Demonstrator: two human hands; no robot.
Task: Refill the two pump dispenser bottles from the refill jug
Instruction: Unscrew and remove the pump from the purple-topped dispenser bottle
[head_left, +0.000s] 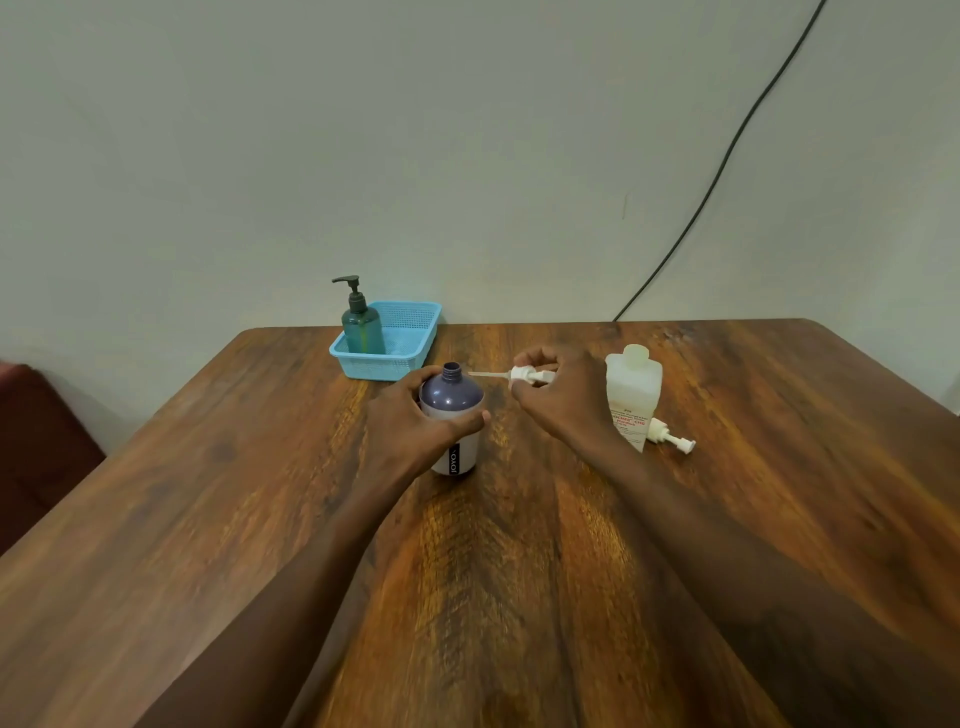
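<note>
Step in hand, by judgement: pump (524, 375) removal or refitting at the purple bottle (451, 396); cannot tell which from one view.

- Holds that bottle upright near the middle of the table (519, 571) with the left hand (413, 418), fingers (428, 375) and thumb curled round its shoulder. Open, uncapped neck.
- Pinches the white pump collar in the right hand (566, 397), fingers bunched round it. Dip tube roughly level, pointing left, tip just beside the open neck but apart from it.

Other items:

- White bottle (634, 384): upright at right, just beyond the right hand, neck open.
- Second pump (670, 439): flat on the table at the near right of the white bottle; cannot tell whether touching.
- Green bottle (362, 332): pump fitted, upright in the left end of the basket (384, 368) at the far side.

Cannot say for certain which vessel serves as the jug. No liquid level readable in any.

Next move, before filling:

- Lay the pump down well apart from the purple bottle.
- Steady the bottle with the left hand.
- Pour slowly; narrow neck, little margin for aim.

Next move, after filling:

- Swing the tube upright.
- Feed the tip into the neck.
- Screw the collar down against the left-hand grip.

In either case, watch for drips from the tube and for tipping of the bottle.
</note>
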